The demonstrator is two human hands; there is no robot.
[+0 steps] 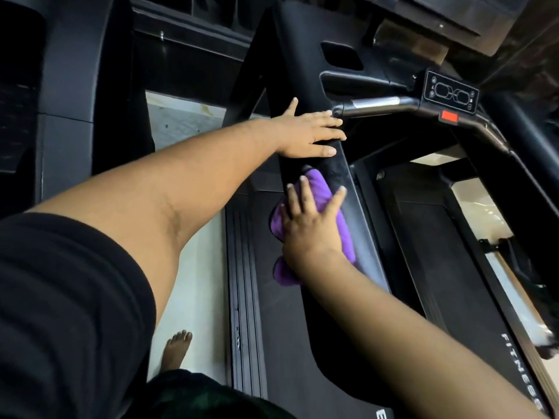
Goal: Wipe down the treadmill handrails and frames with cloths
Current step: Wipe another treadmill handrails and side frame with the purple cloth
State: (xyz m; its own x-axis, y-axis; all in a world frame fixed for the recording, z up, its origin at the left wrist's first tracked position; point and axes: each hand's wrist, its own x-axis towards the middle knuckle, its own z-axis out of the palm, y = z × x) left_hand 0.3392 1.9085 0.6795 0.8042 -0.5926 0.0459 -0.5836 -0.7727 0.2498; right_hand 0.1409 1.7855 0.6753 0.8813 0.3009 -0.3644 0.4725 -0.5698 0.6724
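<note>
The black treadmill handrail (pixel 348 189) runs with its long axis from the console end at the top of the view down toward the person, tilting rightward as it descends. The right hand (pixel 311 225) lies on this handrail with fingers spread and nearly straight, pressing a purple cloth (pixel 317 189) flat against it; the cloth shows beyond the fingertips and bunches out below the wrist. Higher up the handrail, the left hand (pixel 305 133) rests flat with fingers extended, just beside the silver grip bar (pixel 375 103) and its control panel (pixel 452 92), while the treadmill deck (pixel 302 343) lies beneath the handrail.

"FITNESS" on treadmill side rail (pixel 511 343)
</note>
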